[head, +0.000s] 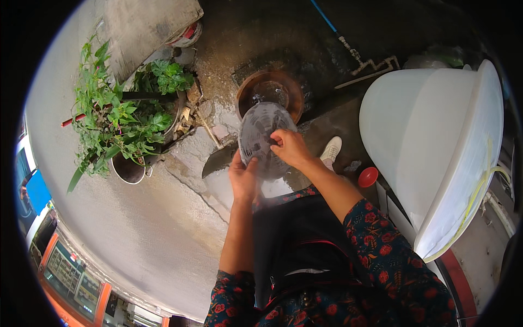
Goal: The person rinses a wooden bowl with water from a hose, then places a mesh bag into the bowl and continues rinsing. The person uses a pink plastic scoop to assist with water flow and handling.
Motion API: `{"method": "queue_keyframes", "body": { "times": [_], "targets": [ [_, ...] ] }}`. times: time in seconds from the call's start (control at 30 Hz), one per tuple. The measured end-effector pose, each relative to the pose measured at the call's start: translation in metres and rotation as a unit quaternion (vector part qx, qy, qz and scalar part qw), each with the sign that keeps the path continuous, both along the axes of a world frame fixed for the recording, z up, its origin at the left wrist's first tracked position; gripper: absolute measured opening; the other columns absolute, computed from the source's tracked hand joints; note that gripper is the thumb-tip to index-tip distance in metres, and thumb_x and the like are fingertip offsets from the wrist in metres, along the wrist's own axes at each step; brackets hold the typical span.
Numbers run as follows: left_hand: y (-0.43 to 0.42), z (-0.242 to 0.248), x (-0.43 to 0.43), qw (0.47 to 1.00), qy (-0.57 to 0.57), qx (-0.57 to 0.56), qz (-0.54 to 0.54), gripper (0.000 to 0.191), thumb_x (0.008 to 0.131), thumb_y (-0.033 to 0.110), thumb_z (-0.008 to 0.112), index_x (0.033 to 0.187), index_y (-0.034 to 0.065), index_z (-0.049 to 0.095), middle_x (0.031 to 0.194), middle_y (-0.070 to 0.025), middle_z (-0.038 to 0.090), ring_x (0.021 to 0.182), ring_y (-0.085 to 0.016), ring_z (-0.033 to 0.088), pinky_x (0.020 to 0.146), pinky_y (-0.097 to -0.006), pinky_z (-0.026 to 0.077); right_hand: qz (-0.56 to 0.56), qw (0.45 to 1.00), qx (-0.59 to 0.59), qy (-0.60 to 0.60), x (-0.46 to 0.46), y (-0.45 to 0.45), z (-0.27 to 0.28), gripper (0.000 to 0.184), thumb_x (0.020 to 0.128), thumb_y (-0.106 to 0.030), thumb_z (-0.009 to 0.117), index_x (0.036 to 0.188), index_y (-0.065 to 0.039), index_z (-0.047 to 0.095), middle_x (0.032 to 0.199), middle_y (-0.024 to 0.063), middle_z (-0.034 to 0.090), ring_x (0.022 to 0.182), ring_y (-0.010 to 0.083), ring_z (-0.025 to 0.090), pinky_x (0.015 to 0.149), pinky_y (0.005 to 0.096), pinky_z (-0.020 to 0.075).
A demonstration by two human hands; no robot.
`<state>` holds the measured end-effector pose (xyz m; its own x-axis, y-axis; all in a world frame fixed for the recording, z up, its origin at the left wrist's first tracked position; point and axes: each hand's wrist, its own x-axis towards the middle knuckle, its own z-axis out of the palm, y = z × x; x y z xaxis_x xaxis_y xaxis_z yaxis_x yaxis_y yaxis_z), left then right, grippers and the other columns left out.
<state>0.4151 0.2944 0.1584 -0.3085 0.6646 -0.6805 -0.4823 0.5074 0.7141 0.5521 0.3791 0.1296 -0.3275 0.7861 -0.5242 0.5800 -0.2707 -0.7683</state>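
A round grey metal disc (261, 126), perhaps a lid or shallow pan, is tilted in front of me, with pale swirls and dark smears across its face. My left hand (244, 175) grips its lower left edge, thumb on the near face. Over the disc's right half, my right hand (289, 148) has its fingers curled against the surface. Something dark shows at those fingertips, but whether it is a held pad or a smear is unclear. Just beyond the disc stands a brown basin (248, 90) with water in it, its near rim partly hidden.
Beneath the disc, a wide curved vessel (218, 165) shows wet reflections. A large white tub (408, 122) lies on its side at right, near a red bowl (368, 177). Potted plants (122, 118) stand left, beside an enamel pot (130, 168). Pipes (359, 61) run across the far ground.
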Motion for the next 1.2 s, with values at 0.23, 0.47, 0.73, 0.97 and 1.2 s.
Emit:
{"method": "queue_keyframes", "body": {
  "times": [0.23,0.47,0.73,0.97,1.2],
  "targets": [
    [-0.003,-0.056,0.000,0.998,-0.058,-0.026,-0.002,0.039,0.081,-0.004,0.050,0.120,-0.0030,0.048,0.107,-0.0083,0.059,0.092,-0.014,0.056,0.081,-0.0260,0.044,0.154,0.987,0.039,-0.017,0.014,0.002,-0.073,0.022,0.069,-0.005,0.065,0.087,0.002,0.054,0.086,0.0169,0.061,0.080,0.0279,0.061,0.070,0.0344,0.0488],
    [0.007,-0.114,-0.006,0.980,-0.194,-0.016,0.033,0.058,0.082,0.008,0.061,0.133,0.0051,0.036,0.127,-0.0105,0.047,0.114,-0.019,0.045,0.093,-0.0324,0.039,0.263,0.960,-0.049,-0.085,0.020,0.028,-0.118,0.030,0.063,-0.014,0.066,0.086,0.000,0.053,0.086,0.0197,0.060,0.085,0.0356,0.058,0.075,0.0395,0.0460],
    [-0.042,-0.114,0.018,0.985,-0.027,-0.145,0.086,0.077,0.080,0.008,0.062,0.141,0.0036,0.014,0.140,-0.0226,0.024,0.131,-0.027,0.025,0.103,-0.0347,0.028,0.279,0.903,-0.062,-0.322,-0.018,0.097,-0.162,0.034,0.064,-0.015,0.063,0.093,0.002,0.062,0.101,0.0239,0.060,0.098,0.0378,0.057,0.082,0.0402,0.0472],
    [-0.059,-0.105,0.052,0.985,-0.098,-0.141,0.010,0.076,0.079,0.006,0.063,0.139,0.0000,0.017,0.139,-0.0197,0.027,0.129,-0.028,0.029,0.100,-0.0382,0.034,0.304,0.873,-0.003,-0.382,-0.050,0.099,-0.250,0.026,0.067,-0.010,0.063,0.090,0.000,0.065,0.102,0.0213,0.061,0.095,0.0354,0.059,0.079,0.0401,0.0498],
    [-0.042,-0.098,0.023,0.991,-0.080,-0.105,0.008,0.075,0.079,0.005,0.063,0.140,0.0056,0.018,0.141,-0.0177,0.025,0.130,-0.029,0.026,0.102,-0.0417,0.030,0.295,0.880,0.011,-0.371,-0.046,0.085,-0.312,0.024,0.069,-0.012,0.064,0.090,0.000,0.064,0.100,0.0209,0.061,0.095,0.0349,0.059,0.078,0.0405,0.0499]
  ]
}}
